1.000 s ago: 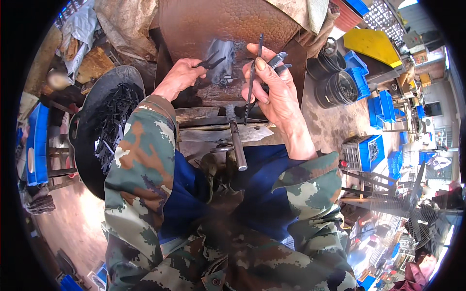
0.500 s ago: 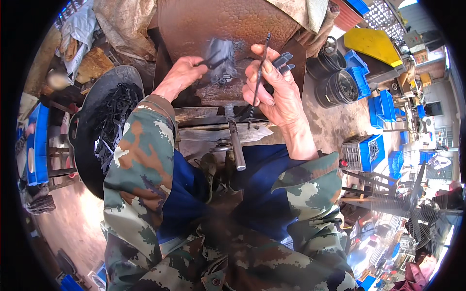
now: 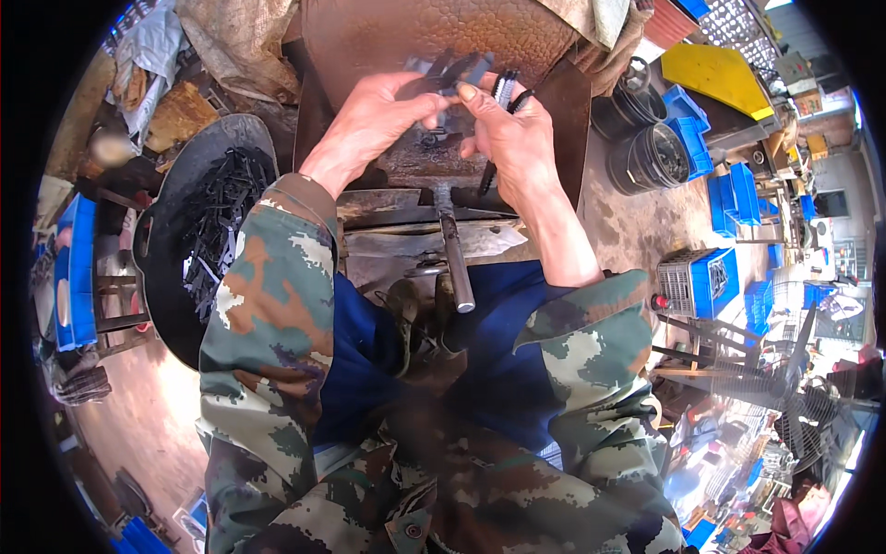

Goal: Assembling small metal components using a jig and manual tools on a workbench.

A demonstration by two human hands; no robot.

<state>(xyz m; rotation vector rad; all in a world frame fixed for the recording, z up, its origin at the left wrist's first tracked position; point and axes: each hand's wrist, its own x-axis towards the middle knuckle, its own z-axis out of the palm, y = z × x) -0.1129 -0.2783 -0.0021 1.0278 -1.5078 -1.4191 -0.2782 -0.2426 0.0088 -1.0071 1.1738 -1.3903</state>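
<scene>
While the left hand [image 3: 369, 125] reaches in from its side, its thumb and fingers pinch blurred dark pieces [image 3: 446, 72], right up against the fingertips of its partner! And look at the right hand [image 3: 517, 143]: thumb pressed forward to those same pieces, fingers curled, with black toothed strips [image 3: 503, 88] poking up between them. One slim dark rod [image 3: 486, 178] shows its lower end just below that right palm. The two hands are nearly touching, and motion blur hides exactly where each piece begins and ends.

Directly beneath the pair, a metal bar [image 3: 454, 258] juts toward the wearer's lap, and just beyond the fingertips rises a rusty brown sheet [image 3: 434, 42]. Over to the left of the left hand, what a heap: dark flat strips [image 3: 226, 208] piled in a black tub [image 3: 166, 319], close beside the camouflage sleeve [image 3: 268, 286]. Away to the right of the right hand stand black buckets [image 3: 637, 166], with blue bins [image 3: 736, 198] farther out and a yellow panel [image 3: 715, 78] beyond them. Lower on that side, a grey crate [image 3: 676, 288] sits well apart from both hands.
</scene>
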